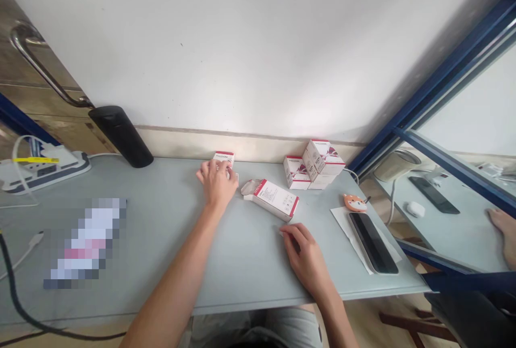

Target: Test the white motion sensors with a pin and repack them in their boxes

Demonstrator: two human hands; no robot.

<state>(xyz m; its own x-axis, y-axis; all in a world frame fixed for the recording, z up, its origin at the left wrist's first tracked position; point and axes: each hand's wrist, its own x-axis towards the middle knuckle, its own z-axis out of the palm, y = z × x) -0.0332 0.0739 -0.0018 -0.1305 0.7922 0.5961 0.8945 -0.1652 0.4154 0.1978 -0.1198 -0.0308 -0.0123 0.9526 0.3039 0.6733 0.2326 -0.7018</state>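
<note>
- Currently the left hand [217,181] reaches forward, palm down, its fingers curled over a small white-and-red box [224,158] standing near the wall; whether they truly pinch it or only rest on it I cannot tell.
- Just to the right of that hand lies an opened carton [274,198] on its side, its end flap splayed towards the left hand.
- The right hand [306,254] rests on the grey table [169,240] nearer the body, fingers loosely bent and holding nothing, just short of the carton's near corner.
- Beyond the right hand, three more boxes [312,171] are stacked against the wall; further right lie a dark phone [373,243] on white paper and an orange fox-faced trinket [355,202].
- Judging by this, the step in hand is getting hold of the small box, with the open carton beside it.
- A next move would call for a firm grip by the left fingers and a clean lift, while the right hand steadies the carton so it does not slide.
</note>
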